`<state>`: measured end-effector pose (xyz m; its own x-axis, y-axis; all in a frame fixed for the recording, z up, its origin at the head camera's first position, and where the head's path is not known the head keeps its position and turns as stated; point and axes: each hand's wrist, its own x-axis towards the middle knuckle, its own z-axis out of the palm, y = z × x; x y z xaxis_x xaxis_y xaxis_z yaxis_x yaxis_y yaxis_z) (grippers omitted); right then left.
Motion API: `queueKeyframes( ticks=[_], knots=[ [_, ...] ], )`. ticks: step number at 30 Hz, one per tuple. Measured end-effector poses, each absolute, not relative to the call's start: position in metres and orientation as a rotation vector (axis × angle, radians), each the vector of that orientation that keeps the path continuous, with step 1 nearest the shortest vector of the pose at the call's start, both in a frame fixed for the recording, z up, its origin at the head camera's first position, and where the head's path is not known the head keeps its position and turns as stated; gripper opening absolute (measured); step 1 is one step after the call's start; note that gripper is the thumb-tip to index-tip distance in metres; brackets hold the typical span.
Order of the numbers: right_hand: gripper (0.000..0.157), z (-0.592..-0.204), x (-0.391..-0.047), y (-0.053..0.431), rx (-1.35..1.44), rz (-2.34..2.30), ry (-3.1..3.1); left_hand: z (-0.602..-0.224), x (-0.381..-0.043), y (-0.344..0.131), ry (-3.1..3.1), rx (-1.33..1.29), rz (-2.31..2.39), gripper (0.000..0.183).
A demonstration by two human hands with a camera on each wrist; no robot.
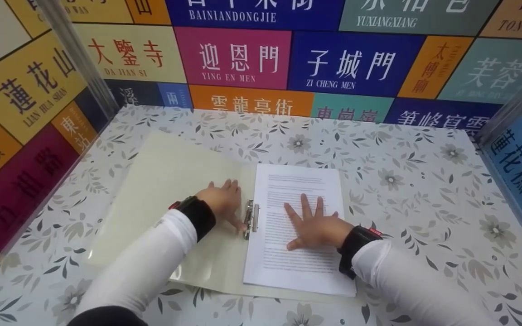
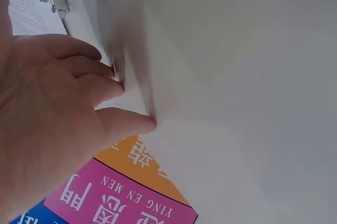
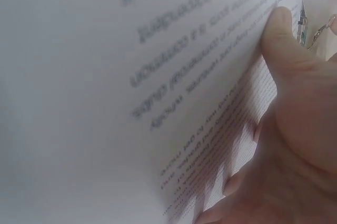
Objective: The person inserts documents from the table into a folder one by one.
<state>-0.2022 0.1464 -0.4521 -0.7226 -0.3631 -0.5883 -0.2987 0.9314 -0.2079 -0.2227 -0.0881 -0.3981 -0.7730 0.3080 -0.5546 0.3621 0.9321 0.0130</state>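
A pale cream file folder [image 1: 161,176] lies spread out on the table. On its right half sits a stack of printed paper [image 1: 295,176], beside a metal lever clip [image 1: 250,222] near the spine. My left hand [image 1: 220,201] rests on the folder's left cover, its thumb reaching toward the clip. Spread fingers of my right hand [image 1: 317,228] lie over the printed text. In the left wrist view, the left hand [image 2: 52,87] has extended fingers against the cover. The right wrist view shows the right hand [image 3: 300,108] against the sheet, gripping nothing.
Floral-patterned white cloth [image 1: 401,203] covers the table under the folder. Coloured panels with Chinese lettering [image 1: 234,59] stand along the back and both sides. Clear upright strips [image 1: 79,59] mark the left corner.
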Motion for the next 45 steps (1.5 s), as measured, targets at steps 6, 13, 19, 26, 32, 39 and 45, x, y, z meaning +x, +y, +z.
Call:
queueKeyframes(
  ticks=[6,13,19,26,32,39,45],
  knots=[
    [0.108,-0.453,-0.203,0.147,-0.461,-0.138,2.428,-0.405,-0.22,-0.083,2.528,0.48,-0.19,0.112],
    [0.108,-0.454,-0.203,0.146,-0.465,-0.129,2.425,-0.414,-0.218,-0.077,2.529,0.432,-0.228,0.114],
    [0.107,-0.454,-0.202,0.146,-0.465,-0.141,2.425,-0.419,-0.215,-0.074,2.576,0.364,-0.123,0.119],
    [0.107,-0.453,-0.201,0.146,-0.461,-0.135,2.428,-0.418,-0.206,-0.069,2.617,0.326,-0.101,0.119],
    [0.107,-0.453,-0.202,0.148,-0.447,-0.145,2.421,-0.414,-0.204,-0.064,2.621,0.298,-0.097,0.119],
    [0.106,-0.453,-0.201,0.149,-0.447,-0.132,2.434,-0.414,-0.203,-0.064,2.617,0.352,-0.06,0.119],
    [0.107,-0.449,-0.199,0.147,-0.46,-0.108,2.437,-0.413,-0.207,-0.069,2.567,0.257,0.067,0.119]
  ],
)
